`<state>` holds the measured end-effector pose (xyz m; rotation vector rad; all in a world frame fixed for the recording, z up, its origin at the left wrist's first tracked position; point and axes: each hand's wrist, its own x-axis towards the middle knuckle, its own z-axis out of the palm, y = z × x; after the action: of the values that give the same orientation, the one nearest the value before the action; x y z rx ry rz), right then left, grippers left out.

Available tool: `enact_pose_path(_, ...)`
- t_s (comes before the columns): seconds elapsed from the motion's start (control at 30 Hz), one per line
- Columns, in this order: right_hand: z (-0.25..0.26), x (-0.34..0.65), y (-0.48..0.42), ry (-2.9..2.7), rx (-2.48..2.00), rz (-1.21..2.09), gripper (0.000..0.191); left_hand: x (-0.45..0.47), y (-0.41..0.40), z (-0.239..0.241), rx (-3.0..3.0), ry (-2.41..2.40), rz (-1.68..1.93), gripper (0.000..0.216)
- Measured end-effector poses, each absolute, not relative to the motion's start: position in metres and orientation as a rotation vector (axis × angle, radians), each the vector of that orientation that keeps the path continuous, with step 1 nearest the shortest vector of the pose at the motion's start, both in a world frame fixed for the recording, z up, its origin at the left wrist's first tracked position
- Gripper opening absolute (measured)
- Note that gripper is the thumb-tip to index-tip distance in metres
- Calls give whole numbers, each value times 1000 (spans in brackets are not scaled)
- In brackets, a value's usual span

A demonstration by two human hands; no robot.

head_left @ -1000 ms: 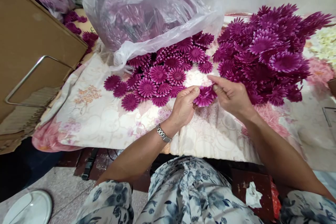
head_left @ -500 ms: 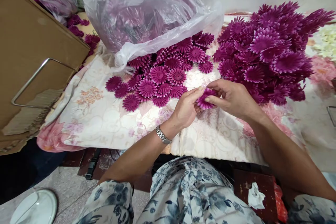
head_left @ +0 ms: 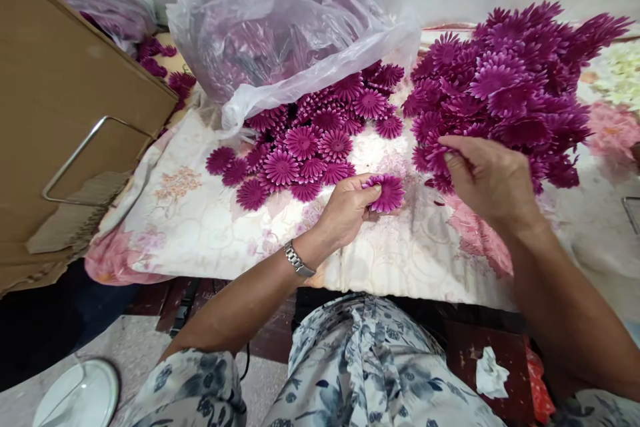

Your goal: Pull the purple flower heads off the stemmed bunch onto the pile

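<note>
My left hand [head_left: 345, 212], with a metal watch on its wrist, pinches one purple artificial flower head [head_left: 390, 194] between thumb and fingers, its face turned up. My right hand [head_left: 493, 177] is at the front of the right-hand heap of purple flower heads [head_left: 505, 80]. Its thumb and index finger are pinched against purple petals there; whether they grip a separate flower head is hard to make out. Left of centre lies a second heap of flower heads [head_left: 303, 143], spilling from under a clear plastic bag [head_left: 285, 20].
A cardboard box [head_left: 75, 100] with a metal handle [head_left: 75, 153] stands at the left. A floral cloth [head_left: 210, 247] covers the table. Pale yellow-green petals [head_left: 620, 80] lie at the far right. Crumpled white tissue [head_left: 491, 372] and a round white object [head_left: 77, 393] are lower down.
My right hand has left the flower head and moved right to the right-hand heap. My left hand still holds the flower head, now in plain view.
</note>
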<state>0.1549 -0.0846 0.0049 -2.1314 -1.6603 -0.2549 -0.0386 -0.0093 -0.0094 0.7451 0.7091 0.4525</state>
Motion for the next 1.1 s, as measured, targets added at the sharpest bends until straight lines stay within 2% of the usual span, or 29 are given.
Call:
enact_pose_path(0.1, 17, 171, -92, -1686, -2287, -491, 38, -42, -10, -11, 673, 710, 424, 12)
enact_pose_path(0.17, 20, 167, -94, -1660, -2181, -470, 37, -42, -12, -12, 646, 696, 405, 15)
enact_pose_path(0.23, 18, 153, -93, -1646, -2003, -192, 34, -39, -14, -12, 645, 675, 403, 20)
enact_pose_path(0.33, 6, 127, -87, -1606, -1842, 391, 31, -34, -18, -11, 657, 636, 419, 23)
enact_pose_path(0.4, -3, 116, -83, -1574, -1788, 543, 23, -31, -20, -11, 667, 618, 428, 20)
enact_pose_path(0.47, -10, 111, -82, -1566, -1748, 484, 13, -30, -21, -13, 685, 621, 442, 13)
enact_pose_path(0.53, -14, 111, -81, -1599, -1714, 405, 11, -31, -21, -16, 699, 631, 463, 10)
enact_pose_path(0.8, -20, 114, -85, -1606, -1699, 186, 32, -32, -21, -23, 698, 660, 560, 19)
enact_pose_path(0.93, -15, 125, -86, -1552, -1749, 168, 29, -33, -21, -21, 729, 684, 604, 20)
enact_pose_path(1.1, -7, 161, -89, -1542, -1932, -259, 26, -34, -17, -19, 720, 687, 581, 19)
